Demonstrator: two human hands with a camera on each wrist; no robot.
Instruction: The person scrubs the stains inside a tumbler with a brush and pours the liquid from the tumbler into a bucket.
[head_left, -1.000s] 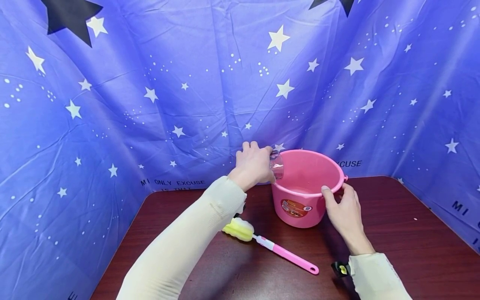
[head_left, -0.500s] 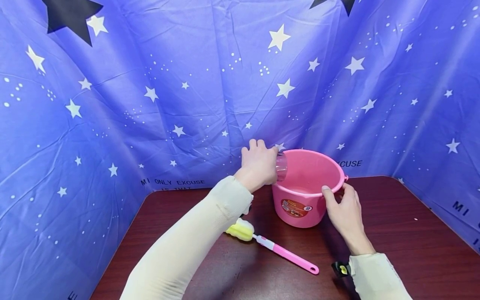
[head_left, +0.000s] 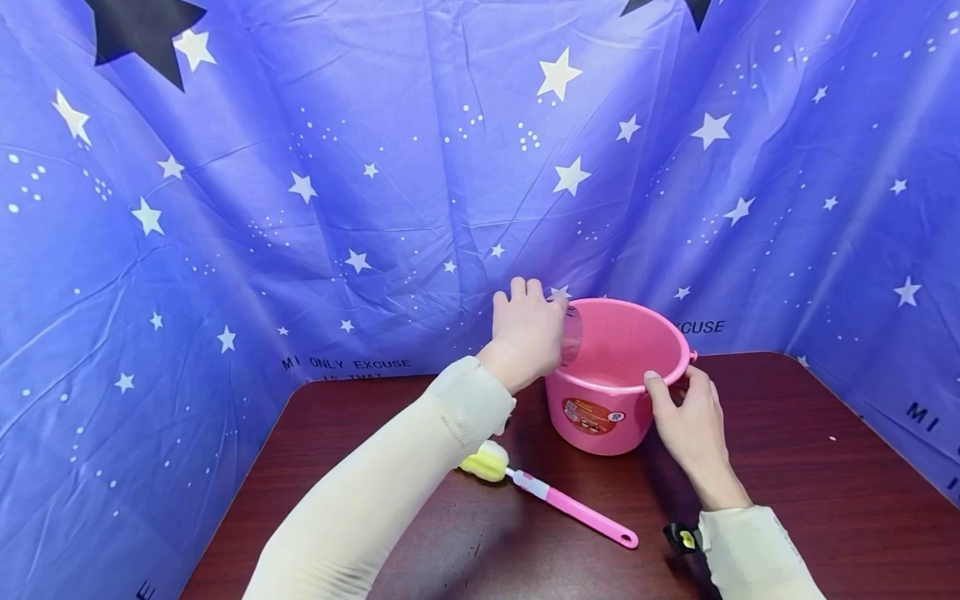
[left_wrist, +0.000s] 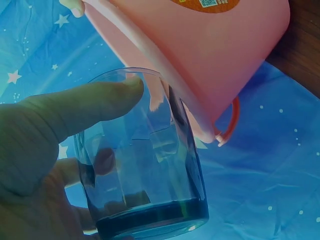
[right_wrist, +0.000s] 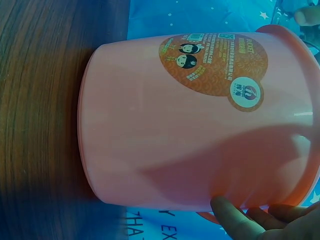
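My left hand (head_left: 525, 333) grips a clear drinking glass (head_left: 572, 337) at the left rim of a pink bucket (head_left: 637, 421). In the left wrist view the thumb (left_wrist: 105, 102) lies along the near side of the glass (left_wrist: 145, 155), fingers showing through from behind. The glass's mouth is tipped toward the bucket opening, its thick base away from it. My right hand (head_left: 690, 429) holds the bucket's right side, thumb at the rim, fingers curled round the outer wall. In the right wrist view the upright bucket's wall (right_wrist: 150, 115) bears an orange label (right_wrist: 215, 65).
A bottle brush (head_left: 573, 510) with a yellow and white sponge head and pink handle lies on the dark red wooden table (head_left: 810, 467), in front of the bucket. My left sleeve hides the tip of its head. A blue starry cloth (head_left: 450, 167) hangs close behind and at both sides.
My left hand has moved a little to the right with the glass, farther over the bucket's left rim. The right hand, bucket and brush have stayed in place.
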